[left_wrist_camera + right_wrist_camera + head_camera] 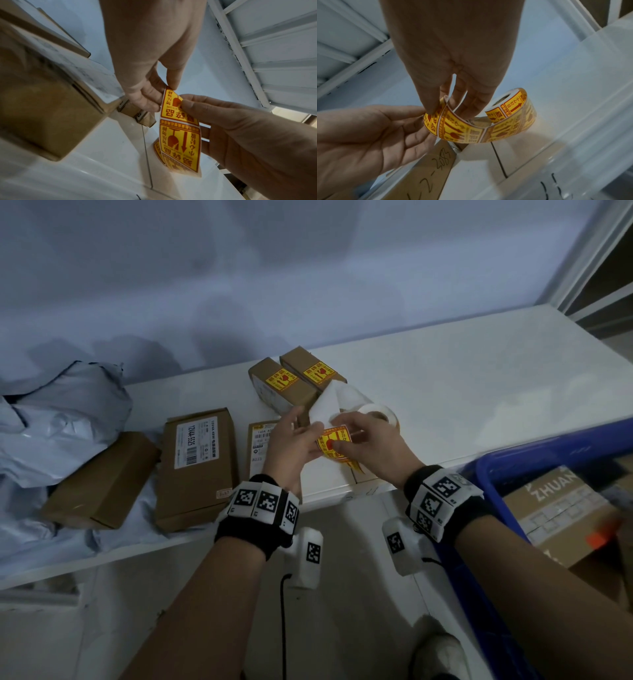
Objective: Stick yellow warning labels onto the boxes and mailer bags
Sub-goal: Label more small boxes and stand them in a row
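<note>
Yellow label strip (180, 146) partly finger-hidden, seemingly.

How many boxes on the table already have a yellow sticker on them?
2: the two small brown boxes side by side at the back of the table, left one and right one. Others' hidden faces can't be checked.

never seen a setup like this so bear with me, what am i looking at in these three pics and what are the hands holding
No machine here: a person wears three cameras. The head view looks down on a white table; the other two look along each wrist. The left hand and right hand pinch a strip of yellow warning labels running from a roll, peeling one off. On the table lie brown boxes: two at the back already labelled, a flat one not yet, beside grey mailer bags. A blue crate sits at right.
</note>
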### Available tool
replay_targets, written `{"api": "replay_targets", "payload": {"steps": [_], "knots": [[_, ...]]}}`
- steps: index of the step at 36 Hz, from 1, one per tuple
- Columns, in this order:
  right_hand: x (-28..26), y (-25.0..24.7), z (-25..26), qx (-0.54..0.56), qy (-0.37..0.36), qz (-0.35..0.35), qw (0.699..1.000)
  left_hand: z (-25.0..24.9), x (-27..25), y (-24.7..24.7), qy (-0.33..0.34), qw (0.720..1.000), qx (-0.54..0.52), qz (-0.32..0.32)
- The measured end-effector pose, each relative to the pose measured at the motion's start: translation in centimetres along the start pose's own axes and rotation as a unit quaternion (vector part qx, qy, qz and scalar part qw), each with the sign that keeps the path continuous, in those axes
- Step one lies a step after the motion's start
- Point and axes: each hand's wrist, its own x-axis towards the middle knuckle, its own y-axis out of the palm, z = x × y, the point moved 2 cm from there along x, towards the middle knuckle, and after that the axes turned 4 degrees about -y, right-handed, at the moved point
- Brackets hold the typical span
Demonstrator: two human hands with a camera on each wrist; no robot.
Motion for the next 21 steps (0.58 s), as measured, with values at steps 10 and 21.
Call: {"api": "replay_targets", "payload": {"steps": [10,21], "knots": [[0.55,-0.78,-0.90,-0.062,-0.031,-0.052,0.996,-0.41,-0.17,0.38,0.002,0.999,0.025,0.028],[0.26,-0.92,-0.55,-0.108,-0.066,-0.066,0.990,-0.07,-0.47,0.62,-0.015,0.998,-0.001,0.055]]}}
